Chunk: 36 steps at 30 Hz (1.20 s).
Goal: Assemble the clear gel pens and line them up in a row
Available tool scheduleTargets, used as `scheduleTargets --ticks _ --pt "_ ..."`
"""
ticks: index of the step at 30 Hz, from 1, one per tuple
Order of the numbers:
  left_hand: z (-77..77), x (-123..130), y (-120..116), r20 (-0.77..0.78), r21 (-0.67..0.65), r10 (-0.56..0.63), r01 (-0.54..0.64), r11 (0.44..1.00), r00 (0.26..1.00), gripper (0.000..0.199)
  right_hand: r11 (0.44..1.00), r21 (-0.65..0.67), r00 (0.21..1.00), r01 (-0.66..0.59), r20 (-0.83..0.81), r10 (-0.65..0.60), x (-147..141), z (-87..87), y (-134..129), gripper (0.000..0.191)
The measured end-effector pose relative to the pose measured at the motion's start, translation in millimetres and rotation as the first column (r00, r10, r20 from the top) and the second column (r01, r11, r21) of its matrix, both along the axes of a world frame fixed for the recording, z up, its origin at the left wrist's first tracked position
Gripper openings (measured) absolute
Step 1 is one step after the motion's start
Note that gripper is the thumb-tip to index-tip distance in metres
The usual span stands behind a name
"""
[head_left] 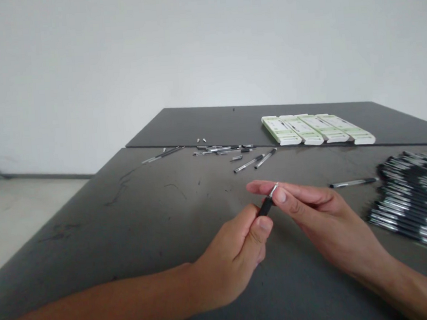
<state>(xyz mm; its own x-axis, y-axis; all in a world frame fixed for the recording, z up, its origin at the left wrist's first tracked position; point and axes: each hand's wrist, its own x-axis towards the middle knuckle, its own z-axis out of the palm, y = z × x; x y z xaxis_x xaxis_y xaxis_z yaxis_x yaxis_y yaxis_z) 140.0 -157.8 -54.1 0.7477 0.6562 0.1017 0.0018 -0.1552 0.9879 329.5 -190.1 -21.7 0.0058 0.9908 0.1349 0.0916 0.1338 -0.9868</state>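
Note:
A pen [265, 206] with a black grip and a silvery tip points up and to the right above the table. My left hand [238, 251] is closed around its body, thumb on top, hiding most of the barrel. The thumb and forefinger of my right hand [320, 216] pinch the silvery tip, the other fingers fairly straight behind it. Right of my right hand, a single pen [353, 183] lies on the table.
A large pile of pens [417, 199] lies at the right. Loose pens and pen parts [220, 150] are scattered mid-table, with two small tips [201, 140] behind them. Flat green-and-white boxes [315, 129] rest on the dark table [147, 208] at the back right.

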Motion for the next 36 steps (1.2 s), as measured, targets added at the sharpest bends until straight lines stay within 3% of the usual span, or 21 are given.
scheduleTargets --ticks 6,13,15,17,18,20,22,25,28,30,36 --pt "-0.8 -0.3 1.9 0.013 0.026 -0.02 0.019 0.999 1.0 0.045 0.999 0.023 0.993 0.028 0.113 -0.03 2.4 5.0 2.6 0.028" --pt "-2.4 -0.2 1.2 0.063 0.075 0.004 -0.009 0.997 0.998 0.042 1.0 -0.006 1.0 -0.004 0.029 0.004 9.2 -2.6 -0.5 0.036" --pt "-1.2 -1.3 0.1 0.079 0.138 0.009 -0.02 0.99 0.997 0.042 0.996 0.066 0.998 0.061 0.013 -0.062 12.9 -0.1 3.5 0.043" --pt "1.4 -3.1 -0.8 0.09 0.194 -0.001 -0.017 0.981 0.996 0.041 0.978 0.136 0.978 0.158 0.113 -0.174 14.1 6.5 15.9 0.044" --pt "3.1 -4.3 -1.1 0.097 0.218 -0.015 -0.006 0.976 0.995 0.04 0.969 0.171 0.951 0.181 0.221 -0.216 12.8 10.8 26.1 0.043" --pt "6.4 -7.2 -1.7 0.103 0.263 -0.051 0.022 0.965 0.993 0.038 0.964 0.25 0.82 0.093 0.53 -0.216 5.1 18.9 54.7 0.041" --pt "8.9 -10.1 -1.9 0.084 0.298 -0.076 0.048 0.953 0.994 0.037 0.946 0.285 0.563 -0.156 0.813 -0.152 -8.5 23.7 91.8 0.038" --pt "10.8 -13.0 -1.2 0.049 0.326 -0.052 0.033 0.945 0.997 0.035 0.911 0.251 0.366 -0.328 0.922 -0.123 -33.2 21.7 151.1 0.026" --pt "11.0 -13.6 0.5 0.046 0.304 -0.028 0.013 0.952 0.999 0.034 0.912 0.234 0.241 -0.337 0.958 -0.156 -51.9 12.9 195.0 0.027" --pt "10.6 -13.3 1.6 0.045 0.287 -0.019 0.005 0.958 0.999 0.034 0.917 0.236 0.182 -0.321 0.966 -0.185 -57.8 6.8 210.5 0.031" --pt "9.8 -12.7 4.7 0.035 0.269 -0.003 -0.006 0.963 0.999 0.035 0.919 0.233 0.089 -0.318 0.972 -0.216 -58.8 -5.3 218.4 0.037"
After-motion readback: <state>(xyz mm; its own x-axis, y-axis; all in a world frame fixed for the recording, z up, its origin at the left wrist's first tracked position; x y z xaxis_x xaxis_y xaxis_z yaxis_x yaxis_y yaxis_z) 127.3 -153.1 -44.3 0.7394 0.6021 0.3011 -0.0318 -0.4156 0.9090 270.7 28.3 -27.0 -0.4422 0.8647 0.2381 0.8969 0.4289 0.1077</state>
